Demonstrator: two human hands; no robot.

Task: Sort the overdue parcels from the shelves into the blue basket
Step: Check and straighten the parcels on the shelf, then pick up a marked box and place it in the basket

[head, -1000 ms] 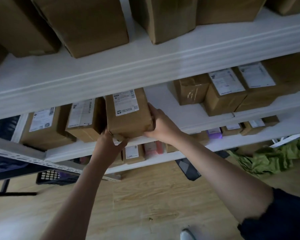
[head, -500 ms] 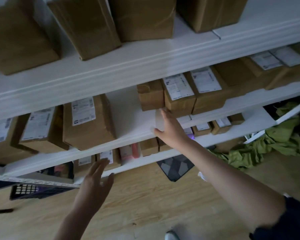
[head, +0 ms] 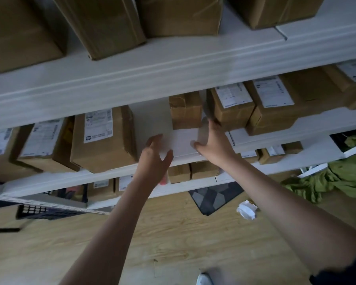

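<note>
Both hands are up at the middle shelf, in the bare gap between parcels. The left hand has loose, spread fingers and holds nothing. The right hand is also empty, fingers stretched up toward the small unlabelled box; its fingertips are motion-blurred, so it's hard to say if they actually touch that box or the labelled parcel beside it. The big labelled parcel sits just left of the gap. Label text is too small to read. The top-shelf boxes are cut off by the frame. Low left, only a dark lattice corner of a basket shows under the rack, colour unclear.
</note>
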